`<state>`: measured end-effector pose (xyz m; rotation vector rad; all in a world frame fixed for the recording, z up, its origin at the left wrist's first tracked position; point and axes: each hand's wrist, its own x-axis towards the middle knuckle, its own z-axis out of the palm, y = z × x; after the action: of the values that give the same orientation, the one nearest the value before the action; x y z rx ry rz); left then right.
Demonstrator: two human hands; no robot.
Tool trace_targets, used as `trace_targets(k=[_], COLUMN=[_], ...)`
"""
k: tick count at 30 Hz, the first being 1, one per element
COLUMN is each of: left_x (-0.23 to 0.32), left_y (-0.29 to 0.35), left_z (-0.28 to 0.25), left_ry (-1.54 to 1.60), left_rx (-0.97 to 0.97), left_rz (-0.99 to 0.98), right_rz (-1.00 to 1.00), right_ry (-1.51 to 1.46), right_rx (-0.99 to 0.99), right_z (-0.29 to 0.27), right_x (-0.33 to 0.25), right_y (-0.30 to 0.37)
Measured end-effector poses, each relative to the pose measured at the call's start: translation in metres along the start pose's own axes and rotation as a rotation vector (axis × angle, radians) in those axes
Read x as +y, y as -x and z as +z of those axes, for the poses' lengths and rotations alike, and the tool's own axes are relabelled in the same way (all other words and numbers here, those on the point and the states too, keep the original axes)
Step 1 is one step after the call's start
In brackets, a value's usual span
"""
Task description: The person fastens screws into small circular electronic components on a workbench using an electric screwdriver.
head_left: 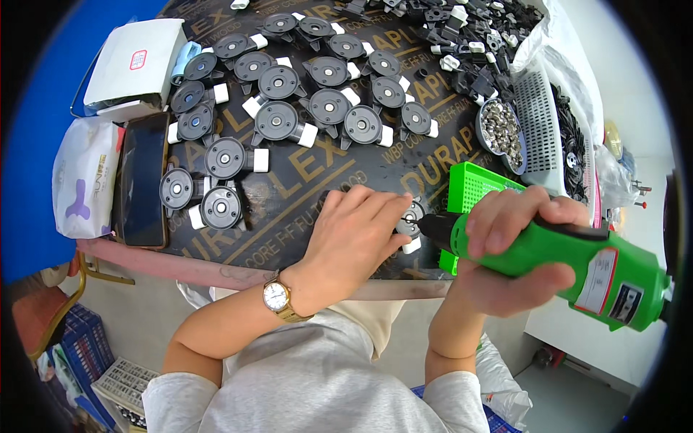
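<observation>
In my right hand is a green electric screwdriver, my fingers wrapped around its body. Its bit points left onto a round part with a white tab, which sits low on the table near the front edge. Against that part's left side press the thumb and fingertips of my left hand, which hides some of it. Similar black round parts with white tabs are spread across the far and left side of the table.
A green perforated tray lies partly under the screwdriver. Beyond it are a bowl of metal pieces, a grey basket and a heap of black and white parts. At left are a smartphone, tissue pack and white box.
</observation>
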<state>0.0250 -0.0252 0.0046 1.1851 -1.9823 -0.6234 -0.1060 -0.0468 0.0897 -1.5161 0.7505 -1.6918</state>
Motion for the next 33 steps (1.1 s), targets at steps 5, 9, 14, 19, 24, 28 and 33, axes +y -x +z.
trace_targets(k=[5,9,14,19,24,28,33], left_x=[0.001,0.0,0.002,-0.001,-0.001,0.001,0.002], left_y=[0.0,0.001,-0.002,-0.002,-0.001,-0.001,-0.001], left_z=[0.002,-0.001,-0.004,-0.003,-0.005,-0.004,-0.005], left_ry=[-0.027,-0.02,0.089,0.127,0.165,0.176,0.156], left_rx=[-0.004,-0.019,0.087,0.128,0.149,0.167,0.163], left_rz=[-0.006,-0.013,0.01,0.112,0.09,0.096,0.096], right_rz=[-0.006,-0.111,-0.168,-0.136,-0.173,-0.185,-0.159], right_ry=[0.068,-0.132,-0.172,-0.234,-0.27,-0.31,-0.288], right_rx=[0.087,0.027,-0.022,-0.127,-0.153,-0.169,-0.137], right_z=[0.005,-0.01,-0.02,-0.018,-0.022,-0.024,-0.02], right_x=[0.003,0.01,-0.005,-0.013,-0.022,-0.02,-0.023], right_y=[-0.003,0.0,0.0,0.001,0.002,0.003,0.005])
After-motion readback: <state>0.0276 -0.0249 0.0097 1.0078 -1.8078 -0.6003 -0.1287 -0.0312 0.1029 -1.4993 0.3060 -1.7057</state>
